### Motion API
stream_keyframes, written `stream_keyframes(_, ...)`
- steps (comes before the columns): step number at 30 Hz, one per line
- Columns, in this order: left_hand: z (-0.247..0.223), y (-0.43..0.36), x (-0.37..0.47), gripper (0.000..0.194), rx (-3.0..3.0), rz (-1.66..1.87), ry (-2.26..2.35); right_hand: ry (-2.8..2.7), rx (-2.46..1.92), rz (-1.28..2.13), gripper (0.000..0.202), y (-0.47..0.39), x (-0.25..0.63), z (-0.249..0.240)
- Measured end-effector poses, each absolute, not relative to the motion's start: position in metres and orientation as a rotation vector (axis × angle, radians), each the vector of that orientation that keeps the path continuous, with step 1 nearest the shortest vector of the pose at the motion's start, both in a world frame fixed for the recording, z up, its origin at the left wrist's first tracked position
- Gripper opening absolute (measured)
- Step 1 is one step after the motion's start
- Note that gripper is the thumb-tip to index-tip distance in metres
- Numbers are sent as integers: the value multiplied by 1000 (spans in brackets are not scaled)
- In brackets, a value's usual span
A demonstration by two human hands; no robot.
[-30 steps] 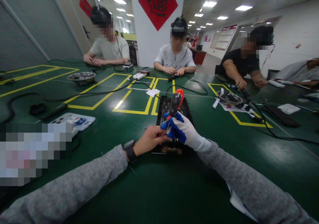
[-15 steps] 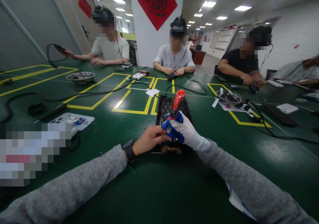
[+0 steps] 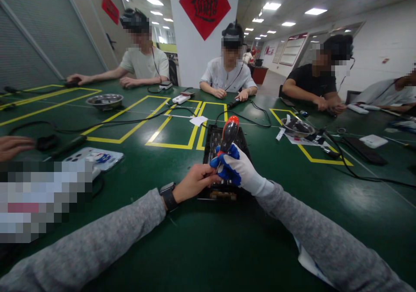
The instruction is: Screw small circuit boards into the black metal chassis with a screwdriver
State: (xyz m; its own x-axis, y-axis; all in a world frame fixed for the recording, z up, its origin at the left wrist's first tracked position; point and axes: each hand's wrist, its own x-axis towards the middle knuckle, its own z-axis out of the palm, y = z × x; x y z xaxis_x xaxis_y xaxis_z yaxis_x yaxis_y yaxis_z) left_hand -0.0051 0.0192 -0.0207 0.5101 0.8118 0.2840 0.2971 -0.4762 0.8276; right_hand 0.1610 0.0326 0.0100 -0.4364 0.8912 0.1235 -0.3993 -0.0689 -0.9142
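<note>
My right hand (image 3: 242,170), in a white and blue glove, is closed around a screwdriver (image 3: 230,134) with a red and black handle. The handle points up and the tool leans slightly; its tip is hidden behind my fingers. Under both hands lies a black, tray-like device casing (image 3: 243,144), with a brownish strip (image 3: 223,195) at its near end. My bare left hand (image 3: 196,181), below a wristwatch, has its fingers pinched together beside the gloved fingertips, over the casing. Whatever they grip, perhaps the screwdriver's shaft, cannot be made out.
Metal bowls (image 3: 104,102) (image 3: 298,127) stand left and right on the green table, which bears yellow tape outlines. A white slip (image 3: 198,121) lies beyond the casing. Black cables cross the table. Co-workers sit opposite, and another person's hand (image 3: 14,147) shows at the left edge.
The screwdriver handle has shifted slightly left and turned, showing more black. A co-worker's hand at far left has come down to the table. Another person's hand has appeared at the left edge.
</note>
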Motion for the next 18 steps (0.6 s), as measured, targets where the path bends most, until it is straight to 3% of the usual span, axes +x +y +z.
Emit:
stream_keyframes(7, -23, 19, -6, 29, 2004, 907, 937, -1112, -568, 1916, 41, 37, 168, 10)
stream_keyframes(18, -23, 21, -5, 30, 2078, 909, 917, -1168, -598, 1709, 31, 34, 160, 8)
